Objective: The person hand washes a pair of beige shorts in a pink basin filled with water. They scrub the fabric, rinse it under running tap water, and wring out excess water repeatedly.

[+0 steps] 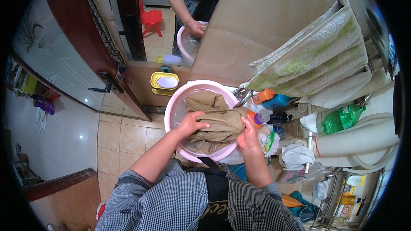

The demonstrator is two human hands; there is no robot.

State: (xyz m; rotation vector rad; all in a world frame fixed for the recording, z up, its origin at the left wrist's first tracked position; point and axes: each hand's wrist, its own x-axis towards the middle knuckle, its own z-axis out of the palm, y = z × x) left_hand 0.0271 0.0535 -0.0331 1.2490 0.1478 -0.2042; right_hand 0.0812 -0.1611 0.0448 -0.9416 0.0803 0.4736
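A wet tan cloth garment (pixel 221 122) is stretched between my two hands over a round pink plastic basin (pixel 169 118). My left hand (pixel 190 125) grips its left side, with the thumb on top. At the right end, my right hand (pixel 249 133) holds the bunched fabric near the basin's rim. More of the same fabric lies in the water below, towards the far and near sides of the basin. Behind the right end of the garment is a chrome faucet (pixel 245 98). The fingers under the cloth are partly hidden.
A yellow soap dish (pixel 154 78) with a pale soap bar (pixel 168 82) is mounted beyond the basin, below a mirror. Bottles, including an orange one (pixel 266 95), crowd the right side. A towel (pixel 314 57) hangs above them. A glazed door (pixel 77 38) stands at left.
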